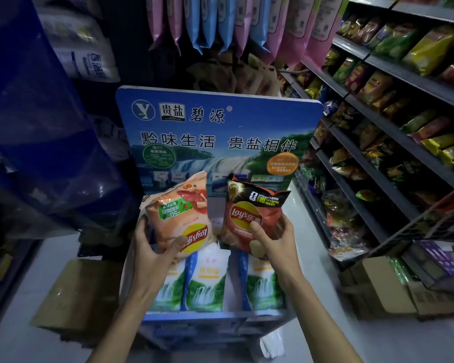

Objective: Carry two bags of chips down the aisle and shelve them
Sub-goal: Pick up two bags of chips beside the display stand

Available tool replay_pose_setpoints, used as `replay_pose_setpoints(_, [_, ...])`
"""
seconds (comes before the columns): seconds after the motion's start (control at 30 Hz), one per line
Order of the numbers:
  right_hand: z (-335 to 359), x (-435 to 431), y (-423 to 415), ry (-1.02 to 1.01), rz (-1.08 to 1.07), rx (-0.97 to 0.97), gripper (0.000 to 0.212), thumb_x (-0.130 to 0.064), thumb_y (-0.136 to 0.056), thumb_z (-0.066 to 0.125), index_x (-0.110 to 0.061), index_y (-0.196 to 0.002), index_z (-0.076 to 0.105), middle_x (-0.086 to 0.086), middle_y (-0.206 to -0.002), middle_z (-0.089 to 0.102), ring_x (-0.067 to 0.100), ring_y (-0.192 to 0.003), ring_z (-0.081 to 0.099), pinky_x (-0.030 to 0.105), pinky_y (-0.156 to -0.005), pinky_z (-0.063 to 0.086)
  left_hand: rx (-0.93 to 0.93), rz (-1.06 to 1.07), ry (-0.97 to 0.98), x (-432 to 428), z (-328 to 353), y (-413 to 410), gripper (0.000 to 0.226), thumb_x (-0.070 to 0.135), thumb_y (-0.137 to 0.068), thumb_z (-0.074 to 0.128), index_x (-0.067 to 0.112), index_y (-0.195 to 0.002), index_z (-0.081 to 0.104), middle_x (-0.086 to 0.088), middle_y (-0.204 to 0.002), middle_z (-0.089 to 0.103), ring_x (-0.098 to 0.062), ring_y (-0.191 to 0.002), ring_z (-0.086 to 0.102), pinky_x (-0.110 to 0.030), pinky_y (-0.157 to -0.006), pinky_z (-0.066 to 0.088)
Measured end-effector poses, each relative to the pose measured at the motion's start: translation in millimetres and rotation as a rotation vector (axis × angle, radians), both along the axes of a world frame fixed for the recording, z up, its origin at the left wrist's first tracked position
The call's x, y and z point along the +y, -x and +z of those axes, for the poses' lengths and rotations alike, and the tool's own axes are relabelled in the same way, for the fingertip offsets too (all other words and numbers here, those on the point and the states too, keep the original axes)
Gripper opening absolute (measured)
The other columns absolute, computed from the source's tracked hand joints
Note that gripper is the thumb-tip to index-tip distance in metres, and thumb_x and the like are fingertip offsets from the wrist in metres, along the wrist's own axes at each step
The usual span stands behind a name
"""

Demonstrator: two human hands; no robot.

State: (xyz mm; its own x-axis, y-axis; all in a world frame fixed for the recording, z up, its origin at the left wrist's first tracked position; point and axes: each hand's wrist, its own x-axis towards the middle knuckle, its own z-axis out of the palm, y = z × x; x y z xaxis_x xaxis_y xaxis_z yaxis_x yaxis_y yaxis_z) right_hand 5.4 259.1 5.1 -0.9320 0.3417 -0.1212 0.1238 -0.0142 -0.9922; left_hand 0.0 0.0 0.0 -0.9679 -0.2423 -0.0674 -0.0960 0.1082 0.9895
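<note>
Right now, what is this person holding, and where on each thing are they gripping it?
Two chip bags. The left hand grips the peach bag, held upside down, at its lower end. The right hand grips the red bag at its lower half.

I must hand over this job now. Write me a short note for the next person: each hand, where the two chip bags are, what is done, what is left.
Left hand: grip closed on the pale orange Lay's chip bag, held upside down.
Right hand: grip closed on the dark red Lay's chip bag, upright.
Both bags are in the air above the blue salt display stand.
Done: both bags picked up.
Left: carry them to the grey metal snack shelves on the right and put them there.
</note>
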Motion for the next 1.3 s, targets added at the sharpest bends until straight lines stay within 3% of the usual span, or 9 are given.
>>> replay_pose_setpoints(0.13, [-1,1,20,0.025,-0.044,-0.012,0.090,-0.054,-0.068,0.094,-0.023,-0.144,0.056,-0.002,-0.131,0.075,0.017,-0.116,0.074,0.031,-0.088,0.064,-0.010,-0.009,-0.094,12,8,17,0.077,0.016,-0.087,0.076,0.011,-0.152,0.036,-0.010,-0.128,0.058,-0.018,-0.101,0.065,-0.014,-0.049,0.054])
replay_pose_setpoints(0.3, [-13,-1,36,0.054,-0.070,-0.037,0.058,-0.033,-0.080,0.092,-0.024,-0.132,0.067,-0.001,-0.120,0.081,0.019,-0.107,0.078,0.045,-0.093,0.065,-0.007,0.038,-0.159,18,5,34,0.071,0.040,-0.076,0.075,0.017,-0.137,0.049,-0.014,-0.120,0.071,-0.024,-0.092,0.073,-0.020,-0.050,0.058])
replay_pose_setpoints(0.43, [-17,-3,36,0.089,-0.123,-0.027,0.047,-0.028,-0.081,0.091,-0.026,-0.123,0.070,-0.003,-0.115,0.082,0.018,-0.104,0.078,0.033,-0.084,0.066,0.024,0.086,-0.100,21,3,34,0.069,0.047,-0.076,0.072,0.016,-0.136,0.052,-0.012,-0.116,0.072,-0.022,-0.091,0.073,-0.025,-0.057,0.057])
replay_pose_setpoints(0.57, [-17,-2,34,0.090,-0.133,-0.018,0.054,-0.030,-0.079,0.093,-0.021,-0.128,0.071,0.000,-0.118,0.082,0.021,-0.106,0.078,0.039,-0.087,0.066,0.053,0.130,-0.075,21,0,34,0.051,0.032,-0.086,0.075,0.013,-0.129,0.055,-0.013,-0.116,0.071,-0.030,-0.098,0.072,-0.025,-0.062,0.054])
replay_pose_setpoints(0.77, [4,-1,21,0.140,-0.138,0.046,0.044,-0.023,-0.084,0.089,-0.018,-0.124,0.073,-0.003,-0.112,0.083,0.011,-0.096,0.079,0.020,-0.068,0.062,0.094,0.138,-0.121,18,12,27,0.054,0.026,-0.089,0.075,0.012,-0.136,0.052,-0.014,-0.118,0.069,-0.023,-0.091,0.071,-0.024,-0.057,0.055])
replay_pose_setpoints(0.9, [32,4,5,0.165,-0.138,0.095,0.043,-0.026,-0.082,0.089,-0.018,-0.122,0.074,-0.001,-0.111,0.084,0.018,-0.101,0.080,0.025,-0.075,0.064,0.162,0.099,-0.122,16,45,14,0.047,0.025,-0.090,0.073,0.014,-0.130,0.054,-0.003,-0.105,0.069,-0.012,-0.082,0.071,-0.013,-0.049,0.053])
replay_pose_setpoints(1.03, [69,25,-20,0.145,-0.144,0.167,0.051,-0.037,-0.069,0.089,-0.017,-0.114,0.076,-0.002,-0.103,0.086,0.019,-0.095,0.082,0.027,-0.073,0.065,0.219,-0.023,-0.113,21,84,2,0.047,0.046,-0.077,0.075,0.027,-0.118,0.060,0.002,-0.099,0.073,0.000,-0.066,0.075,-0.019,-0.046,0.055])
replay_pose_setpoints(1.17, [107,64,-45,0.094,-0.197,0.211,0.057,-0.044,-0.063,0.090,-0.019,-0.112,0.077,-0.003,-0.100,0.087,0.024,-0.097,0.082,0.033,-0.076,0.066,0.256,-0.141,-0.164,47,130,0,0.048,0.071,-0.063,0.080,0.044,-0.099,0.064,0.004,-0.085,0.079,-0.022,-0.068,0.079,-0.048,-0.051,0.063])
replay_pose_setpoints(1.3, [139,119,-63,0.032,-0.240,0.210,0.072,-0.058,-0.053,0.095,-0.021,-0.112,0.077,0.004,-0.105,0.086,0.031,-0.101,0.081,0.052,-0.092,0.064,0.296,-0.300,-0.180,94,170,0,0.059,0.072,-0.058,0.080,0.037,-0.104,0.068,0.013,-0.094,0.081,-0.016,-0.078,0.079,-0.036,-0.057,0.062])
